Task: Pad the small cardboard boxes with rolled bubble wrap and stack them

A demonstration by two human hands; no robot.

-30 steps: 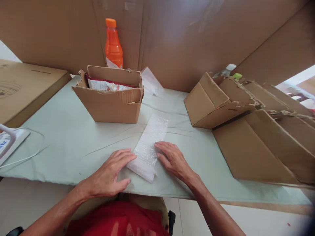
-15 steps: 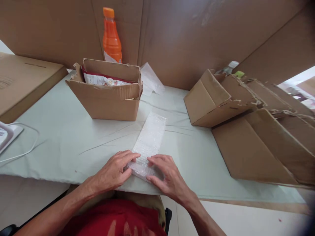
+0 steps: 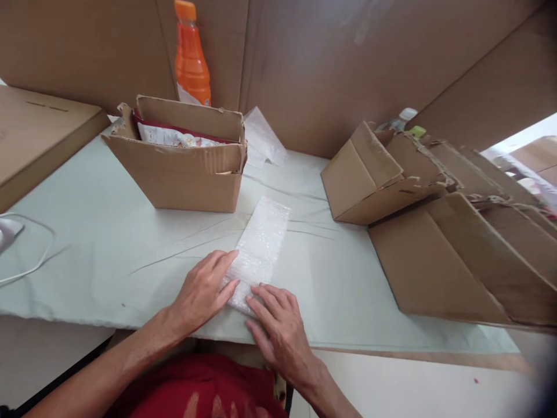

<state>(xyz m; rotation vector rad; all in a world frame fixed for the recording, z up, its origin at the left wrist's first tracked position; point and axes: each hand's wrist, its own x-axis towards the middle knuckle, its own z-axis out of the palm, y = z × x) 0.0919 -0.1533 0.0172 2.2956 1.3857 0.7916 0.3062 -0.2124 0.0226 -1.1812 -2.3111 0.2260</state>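
Note:
A strip of clear bubble wrap lies flat on the pale green cloth, its near end close to the table's front edge. That near end looks folded over; whether anything is inside I cannot tell. Along its left side rests my left hand, fingers stretched out, thumb and fingertips touching the wrap. My right hand lies at the near right corner with its fingers spread and fingertips on the wrap. Neither hand grips it.
Beyond the wrap stands an open cardboard box with packets inside. Behind it is an orange bottle near a plastic sheet. More open boxes line the right. A flat carton and a white cable are at left.
My left hand has slid a little forward along the wrap's left side. My right hand has come nearer and lies flatter at the near corner. The whole view has shifted slightly.

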